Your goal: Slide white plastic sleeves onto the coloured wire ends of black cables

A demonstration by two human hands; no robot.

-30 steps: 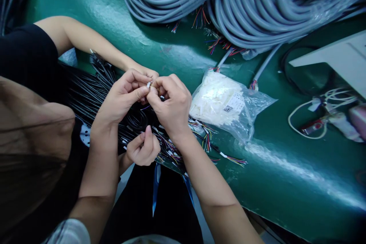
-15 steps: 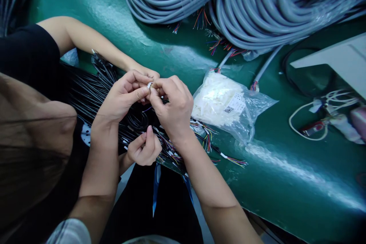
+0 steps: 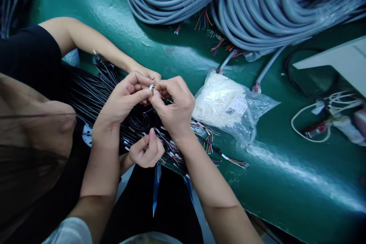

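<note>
A small white connector [image 3: 151, 87] is pinched between the thumb and forefinger of my left hand [image 3: 126, 93]. Fine coloured wires [image 3: 154, 85] run from it toward my right hand [image 3: 175, 105], whose thumb and fingers are closed on them. Directly behind my fingers is a co-worker's hand [image 3: 150, 73], partly hidden. The co-worker's other hand [image 3: 147, 149], with fingers curled, is below mine. Beneath all these hands lies a bundle of black cables [image 3: 88, 91], ending in stripped coloured wire ends [image 3: 174, 152].
To the right lies a clear bag of white parts [image 3: 220, 101] with a label. Thick grey cable coils [image 3: 257, 11] fill the back of the green table [image 3: 286, 194]. A red-and-white item with a pale cord [image 3: 316, 129] is far right. A co-worker in black [image 3: 28, 51] leans in from the left.
My right fingers have drawn slightly away from the connector, and more of the coloured wires shows. The whole view has shifted a little.
</note>
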